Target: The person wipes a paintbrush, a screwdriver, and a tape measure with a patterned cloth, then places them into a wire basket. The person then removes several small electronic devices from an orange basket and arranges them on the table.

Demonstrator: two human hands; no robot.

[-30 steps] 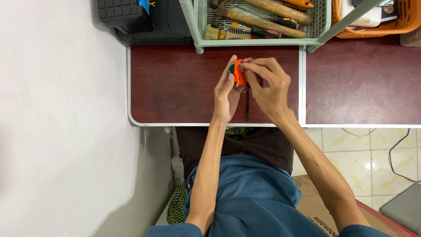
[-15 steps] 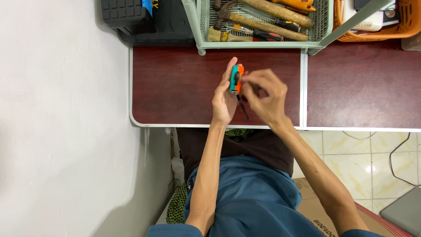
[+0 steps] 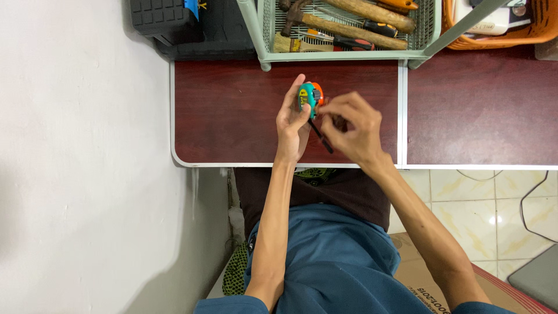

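Note:
My left hand [image 3: 292, 123] holds a small teal and orange tape measure [image 3: 308, 96] upright above the dark red table [image 3: 232, 110]. Its fingers wrap the teal side. My right hand [image 3: 351, 125] is beside it, fingertips pinched at the tape measure's orange edge. A thin dark strap [image 3: 320, 136] hangs down from the tape measure between both hands.
A pale green wire basket [image 3: 343, 29] with a hammer, brush and screwdrivers stands at the table's far edge. A black toolbox [image 3: 174, 26] is at far left, an orange basket [image 3: 500, 26] at far right. A white wall runs along the left. A cardboard box [image 3: 424, 279] lies below.
The tape measure has been turned so that its teal face shows instead of the orange one. Both hands have lifted slightly and shifted toward the basket.

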